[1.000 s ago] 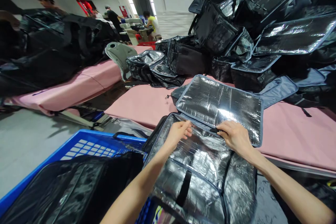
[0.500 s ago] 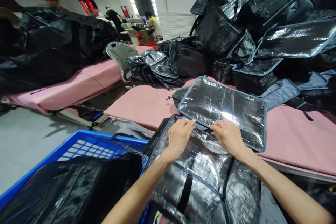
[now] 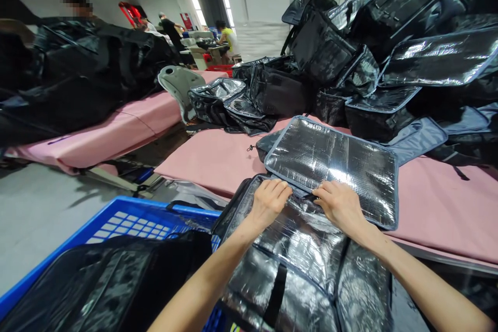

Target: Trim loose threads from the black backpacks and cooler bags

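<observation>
An insulated bag [image 3: 299, 244] with a shiny silver foil lining lies opened out in front of me. Its foil lid [image 3: 334, 166], edged in grey binding, is folded back over the pink table. My left hand [image 3: 270, 199] pinches the bag's edge close to where the lid joins. On the same seam, a little to the right, my right hand [image 3: 336, 202] is closed with a small dark strip at its fingertips. A black strap [image 3: 275, 293] lies across the lining nearer to me. What sits under my fingers is mostly hidden.
A blue plastic crate [image 3: 112, 207] at the left holds a black bag [image 3: 101, 280]. Several foil-lined bags [image 3: 327, 52] are piled on the pink table [image 3: 218, 153]. More black bags [image 3: 85, 72] cover another table. People work in the background.
The view has shifted slightly, so the scene sits a little lower. Both hands keep their grip on the bag's edge, with hardly any movement against it.
</observation>
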Tool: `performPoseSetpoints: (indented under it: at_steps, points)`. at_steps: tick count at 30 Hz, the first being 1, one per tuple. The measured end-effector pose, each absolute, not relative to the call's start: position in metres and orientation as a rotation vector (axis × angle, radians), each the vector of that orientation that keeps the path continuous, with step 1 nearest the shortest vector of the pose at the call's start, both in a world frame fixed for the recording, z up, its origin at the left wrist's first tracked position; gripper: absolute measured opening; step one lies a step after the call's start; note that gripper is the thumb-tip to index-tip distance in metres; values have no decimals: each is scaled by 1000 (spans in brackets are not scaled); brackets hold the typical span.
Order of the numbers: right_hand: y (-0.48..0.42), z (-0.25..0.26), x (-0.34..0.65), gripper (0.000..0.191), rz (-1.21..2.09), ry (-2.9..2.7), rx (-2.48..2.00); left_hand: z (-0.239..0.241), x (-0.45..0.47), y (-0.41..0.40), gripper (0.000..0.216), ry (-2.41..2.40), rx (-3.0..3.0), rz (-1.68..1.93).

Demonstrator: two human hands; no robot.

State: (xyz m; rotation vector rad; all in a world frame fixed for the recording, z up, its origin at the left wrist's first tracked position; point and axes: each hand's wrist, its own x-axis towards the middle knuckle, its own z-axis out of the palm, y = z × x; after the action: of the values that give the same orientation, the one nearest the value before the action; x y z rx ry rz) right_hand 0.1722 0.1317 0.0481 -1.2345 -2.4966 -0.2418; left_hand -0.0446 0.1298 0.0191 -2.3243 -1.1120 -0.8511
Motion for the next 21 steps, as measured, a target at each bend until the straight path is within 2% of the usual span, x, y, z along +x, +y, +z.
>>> performPoseSetpoints:
  at_steps: [6,15,21]
  points:
    - [137,51,170,9,-132,-2446,-1268,22,-41,132,16,-1090,-2376,-829]
    - [145,54,151,6,-231,-2481,-1200,23,-42,127,12,-1299,-2541,-995]
    - [149,55,143,6,-133,-2518,-1266,21,-38,129,13,-1335,-2571,-1069]
